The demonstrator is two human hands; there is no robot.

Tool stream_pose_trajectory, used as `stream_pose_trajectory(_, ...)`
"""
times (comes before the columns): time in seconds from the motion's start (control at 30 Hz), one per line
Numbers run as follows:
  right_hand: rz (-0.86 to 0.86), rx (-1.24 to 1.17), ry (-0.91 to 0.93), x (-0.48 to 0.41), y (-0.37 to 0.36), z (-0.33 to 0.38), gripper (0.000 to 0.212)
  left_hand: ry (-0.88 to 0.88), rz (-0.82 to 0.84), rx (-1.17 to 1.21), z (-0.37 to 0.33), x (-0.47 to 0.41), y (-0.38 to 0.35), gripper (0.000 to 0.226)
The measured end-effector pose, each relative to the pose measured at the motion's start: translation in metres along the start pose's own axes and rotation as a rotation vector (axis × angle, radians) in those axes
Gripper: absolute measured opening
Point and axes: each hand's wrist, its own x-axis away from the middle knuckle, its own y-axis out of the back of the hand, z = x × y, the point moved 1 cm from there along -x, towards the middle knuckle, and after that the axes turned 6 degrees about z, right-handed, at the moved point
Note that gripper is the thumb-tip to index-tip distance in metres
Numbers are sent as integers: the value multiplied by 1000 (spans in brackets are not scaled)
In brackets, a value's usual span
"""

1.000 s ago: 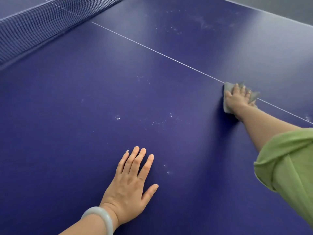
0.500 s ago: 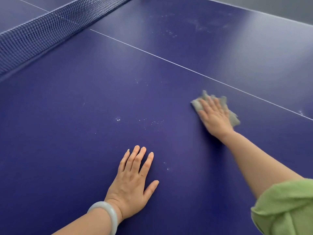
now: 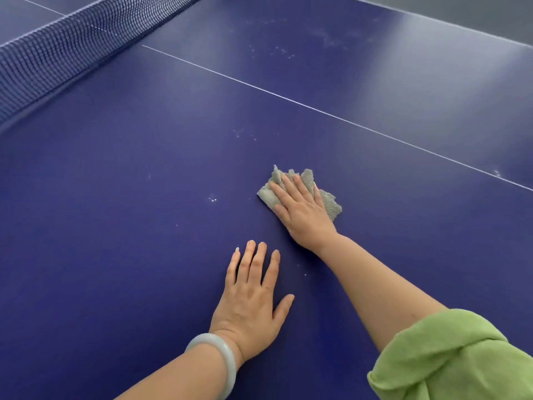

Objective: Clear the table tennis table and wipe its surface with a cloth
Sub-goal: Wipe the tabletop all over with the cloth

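No readable text, label, brand, number or sign anywhere: none on the dark blue table tennis table (image 3: 115, 241), the grey fluffy cloth (image 3: 331, 207), the dark mesh net (image 3: 57, 53) or the pale stone bangle (image 3: 227, 360).

The deep blue top of the desk (image 3: 121, 255) fills nearly the whole view. A thin white line (image 3: 317, 110) crosses it from upper left to the right edge. A dark blue mesh net (image 3: 57, 50) with a pale top band spans the upper left corner, more blue surface behind it. Soft light lays a pale sheen (image 3: 432, 70) over the far right part. Beyond that far edge shows a narrow strip of plain grey floor (image 3: 484, 10).
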Motion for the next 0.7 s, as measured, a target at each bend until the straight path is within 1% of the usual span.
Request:
stream_pose_trajectory(0.03,6,-14,10,11,1,-12,51,0,-1,4,1,0,-1,74)
stream_pose_trajectory(0.07,-5,-33,-25,26,2,-29,51,-3,3,11,1,0,-1,74)
stream_pose_trajectory(0.1,-29,-56,-107,45,2,-47,50,-7,9,23,1,1,-1,74)
stream_pose_trajectory(0.17,-101,-116,-359,91,1,-77,50,-15,10,45,1,0,-1,74)
stream_pose_trajectory(0.2,-135,-133,-493,114,-3,-82,51,-20,7,49,1,0,-1,74)
stream_pose_trajectory(0.27,-189,-135,-695,147,-20,-64,54,-31,5,47,1,0,-3,74)
stream_pose_trajectory(0.3,-214,-129,-750,155,-30,-47,55,-35,8,49,1,-1,-4,74)
stream_pose_trajectory(0.33,-228,-117,-771,156,-38,-27,57,-34,16,56,1,-1,-4,74)
stream_pose_trajectory(0.43,-188,-78,-741,136,-50,17,58,-36,43,54,3,0,-5,75)
stream_pose_trajectory(0.53,-164,-52,-737,121,-49,26,57,-49,39,75,5,-1,-3,73)
stream_pose_trajectory(0.67,-160,-41,-700,122,-48,22,57,-106,-12,357,26,7,8,64)
stream_pose_trajectory(0.7,-160,-46,-700,123,-48,21,56,-110,-31,387,39,15,11,63)
